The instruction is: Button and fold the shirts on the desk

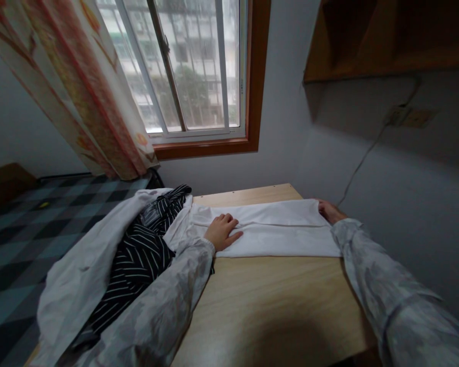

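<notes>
A white garment [279, 220] lies stretched flat across the wooden table, with a crease running along its length. At its left end the cloth is bunched up, and black fabric with thin white stripes [145, 255] shows there; I cannot tell whether it is a lining or a separate piece. My left hand [222, 232] rests palm down on the white cloth, fingers extended. At the far right end, my right hand [329, 211] grips the garment's edge near the back corner, its fingers partly hidden.
The pale wooden table [279, 306] stands below a window [191, 71]. To the left is a bed with a dark checked cover [11, 265], beside a patterned curtain [87, 92]. A wall shelf [390, 46] hangs at upper right, above a socket [398, 115] with a cable.
</notes>
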Demonstrator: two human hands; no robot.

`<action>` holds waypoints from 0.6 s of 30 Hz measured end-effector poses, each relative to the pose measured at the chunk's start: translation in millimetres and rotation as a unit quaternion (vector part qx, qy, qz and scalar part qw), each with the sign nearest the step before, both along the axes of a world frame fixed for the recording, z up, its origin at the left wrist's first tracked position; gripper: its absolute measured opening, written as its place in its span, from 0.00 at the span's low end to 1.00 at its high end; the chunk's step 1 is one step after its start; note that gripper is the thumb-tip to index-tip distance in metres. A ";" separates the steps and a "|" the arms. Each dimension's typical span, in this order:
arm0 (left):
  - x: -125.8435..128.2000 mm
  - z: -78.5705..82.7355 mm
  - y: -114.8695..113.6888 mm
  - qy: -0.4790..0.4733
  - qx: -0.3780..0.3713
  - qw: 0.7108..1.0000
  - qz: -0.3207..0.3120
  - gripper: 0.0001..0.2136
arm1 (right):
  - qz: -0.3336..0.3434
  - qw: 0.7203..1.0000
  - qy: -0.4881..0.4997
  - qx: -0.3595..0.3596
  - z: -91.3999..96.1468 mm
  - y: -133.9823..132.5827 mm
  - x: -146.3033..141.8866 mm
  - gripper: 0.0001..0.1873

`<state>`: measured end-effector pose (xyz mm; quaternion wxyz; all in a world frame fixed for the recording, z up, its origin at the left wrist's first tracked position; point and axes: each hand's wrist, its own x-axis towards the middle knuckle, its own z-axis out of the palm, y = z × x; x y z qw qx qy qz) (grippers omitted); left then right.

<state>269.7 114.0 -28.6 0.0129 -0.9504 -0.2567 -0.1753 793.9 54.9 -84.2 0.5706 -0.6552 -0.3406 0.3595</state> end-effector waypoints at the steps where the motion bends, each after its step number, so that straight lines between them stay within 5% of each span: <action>1: -0.1 -0.2 0.3 -0.001 -0.001 1.000 0.000 0.19 | 0.010 1.000 0.000 -0.010 -0.7 -0.8 -2.1 0.19; 12: -0.8 -0.9 0.6 -0.004 -0.022 1.000 0.007 0.21 | -0.037 0.998 -0.055 -0.008 16.9 0.9 -1.1 0.15; 18: 0.0 -0.7 0.4 -0.010 -0.034 0.999 0.011 0.20 | 0.030 0.991 -0.098 -0.082 23.5 -12.9 3.1 0.15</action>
